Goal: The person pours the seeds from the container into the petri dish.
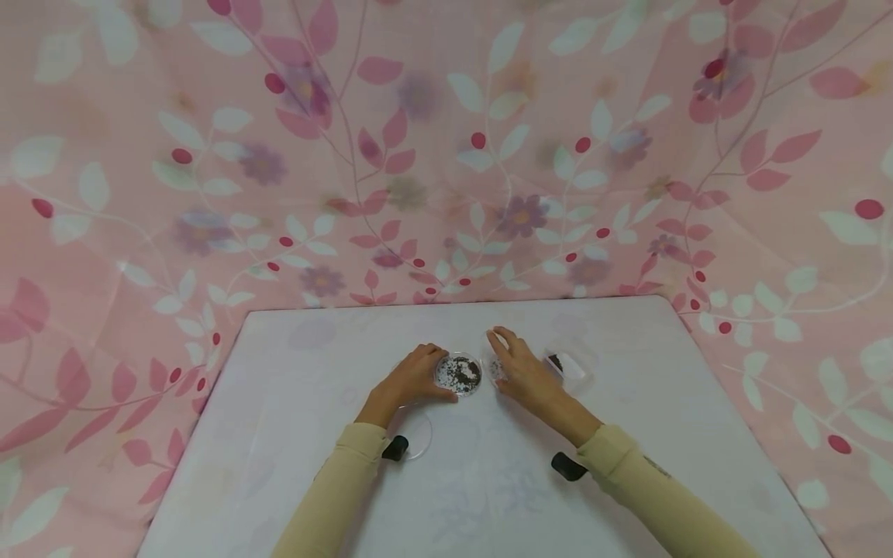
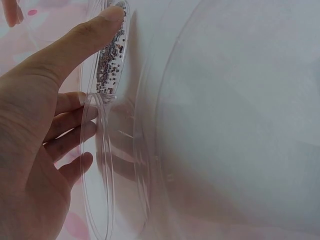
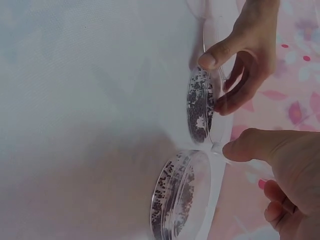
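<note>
My left hand (image 1: pixel 413 377) holds a round clear dish (image 1: pixel 458 374) of small dark and pale grains, thumb on its near rim and fingers around the far side. Close to its right, my right hand (image 1: pixel 525 377) is spread around a clear round lid, with its thumb at the edge in the right wrist view; the lid is hard to make out. Below that hand stands a second clear dish (image 3: pixel 175 197) of dark grains. In the left wrist view, an empty-looking clear dish (image 2: pixel 97 175) is beside the left fingers.
A clear round lid (image 1: pixel 421 435) lies flat near the left wrist. To the right of the right hand is a clear container (image 1: pixel 568 368) with something dark and white in it. All rest on a white-covered table (image 1: pixel 488 496), before a pink floral cloth (image 1: pixel 446 155).
</note>
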Motion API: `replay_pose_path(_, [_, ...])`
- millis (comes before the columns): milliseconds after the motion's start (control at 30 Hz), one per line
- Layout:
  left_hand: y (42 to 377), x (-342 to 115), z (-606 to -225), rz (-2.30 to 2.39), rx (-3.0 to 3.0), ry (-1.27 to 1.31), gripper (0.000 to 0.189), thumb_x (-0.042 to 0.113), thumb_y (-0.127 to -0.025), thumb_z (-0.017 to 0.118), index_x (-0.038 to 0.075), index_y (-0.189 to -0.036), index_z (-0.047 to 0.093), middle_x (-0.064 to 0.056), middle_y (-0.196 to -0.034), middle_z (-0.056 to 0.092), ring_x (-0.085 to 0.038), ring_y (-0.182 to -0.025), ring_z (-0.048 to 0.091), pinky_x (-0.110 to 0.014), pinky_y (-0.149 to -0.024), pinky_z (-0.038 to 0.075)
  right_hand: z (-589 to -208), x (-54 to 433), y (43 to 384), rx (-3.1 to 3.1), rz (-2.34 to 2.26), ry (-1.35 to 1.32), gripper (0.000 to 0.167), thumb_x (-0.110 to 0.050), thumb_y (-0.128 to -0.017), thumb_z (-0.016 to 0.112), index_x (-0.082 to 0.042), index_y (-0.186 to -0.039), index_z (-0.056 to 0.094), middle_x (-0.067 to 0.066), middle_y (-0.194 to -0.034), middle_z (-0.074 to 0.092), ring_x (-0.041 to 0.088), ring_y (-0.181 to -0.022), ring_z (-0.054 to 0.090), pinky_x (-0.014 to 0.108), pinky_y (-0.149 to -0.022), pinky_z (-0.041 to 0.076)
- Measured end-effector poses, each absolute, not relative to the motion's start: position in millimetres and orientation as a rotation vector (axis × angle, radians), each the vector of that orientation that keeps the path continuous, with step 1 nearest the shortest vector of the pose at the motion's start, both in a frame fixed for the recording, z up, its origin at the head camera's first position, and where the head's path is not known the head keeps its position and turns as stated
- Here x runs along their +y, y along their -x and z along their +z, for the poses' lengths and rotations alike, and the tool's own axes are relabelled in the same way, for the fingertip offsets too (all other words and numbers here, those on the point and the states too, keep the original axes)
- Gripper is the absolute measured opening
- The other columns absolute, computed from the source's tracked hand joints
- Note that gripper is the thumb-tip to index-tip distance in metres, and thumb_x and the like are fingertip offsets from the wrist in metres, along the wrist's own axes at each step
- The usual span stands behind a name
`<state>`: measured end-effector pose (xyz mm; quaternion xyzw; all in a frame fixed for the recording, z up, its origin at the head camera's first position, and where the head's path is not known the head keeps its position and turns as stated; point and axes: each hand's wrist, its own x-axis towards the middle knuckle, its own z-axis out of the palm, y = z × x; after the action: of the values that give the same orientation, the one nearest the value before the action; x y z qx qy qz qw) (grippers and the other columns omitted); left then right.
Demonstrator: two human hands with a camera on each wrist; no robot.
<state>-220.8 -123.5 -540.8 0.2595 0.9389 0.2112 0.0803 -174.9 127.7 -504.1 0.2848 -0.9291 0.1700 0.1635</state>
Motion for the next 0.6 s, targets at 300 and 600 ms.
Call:
replay_pose_path(300, [222.4,-124.7,-541.5,0.631,2.807,-0.785,0.090,0.059,-0.066,0.083,0.010,-0.136,0.056,-0.006,-0.136,0.056,-0.024,-0.127,0.051,-0.044,-0.111,0.043,-500.2,120.5,173.4,-2.749,0.348,-0.841,0.091,-0.002,-0.071,0.085,0.002,-0.148,0.037,0.022,-0.148,0.040,0.035,-0.114,0.054,0.039,-0.089,0.053])
replay_pose_path(600, [222.8,-124.6,-543.7,0.618,2.798,-0.767,0.090,0.060,-0.066,0.083,0.011,-0.137,0.055,-0.006,-0.137,0.056,-0.023,-0.128,0.051,-0.043,-0.112,0.042,-497.0,119.4,175.6,-2.737,0.196,-0.864,0.102,-0.020,-0.066,0.091,-0.008,-0.151,0.035,0.014,-0.142,0.047,0.030,-0.111,0.054,0.041,-0.085,0.051])
